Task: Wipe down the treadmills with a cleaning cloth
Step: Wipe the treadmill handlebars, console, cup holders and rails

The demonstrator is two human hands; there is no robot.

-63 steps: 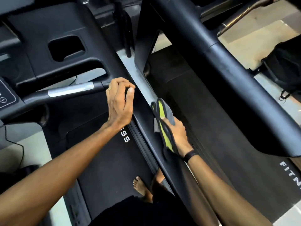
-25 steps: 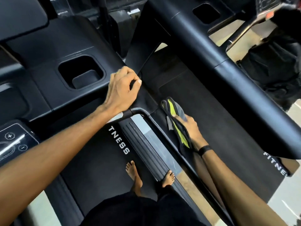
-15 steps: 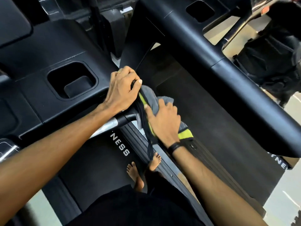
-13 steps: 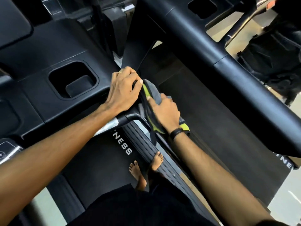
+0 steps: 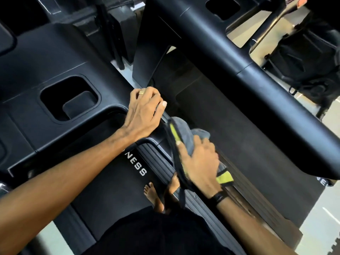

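I stand on a black treadmill point(image 5: 103, 183) with white lettering on its belt. My left hand point(image 5: 144, 112) grips the right end of its black console point(image 5: 46, 70), fingers curled over the corner where the side handrail starts. My right hand point(image 5: 199, 162) holds a grey and yellow-green cleaning cloth point(image 5: 185, 132) wrapped over that handrail just below my left hand, with a dark strip of the cloth hanging down. A second treadmill point(image 5: 248, 148) lies to the right; its thick black handrail point(image 5: 266, 100) crosses the view diagonally.
A cup-holder recess point(image 5: 70, 97) sits in the console left of my left hand. My bare feet point(image 5: 154, 196) stand on the belt and side rail. A black bag point(image 5: 309, 57) rests on pale floor at upper right. A narrow floor gap separates the treadmills.
My right hand came up from the gap between the treadmills, brought the cloth onto the handrail beside my left hand, then slid it down the rail. My left hand kept its grip.
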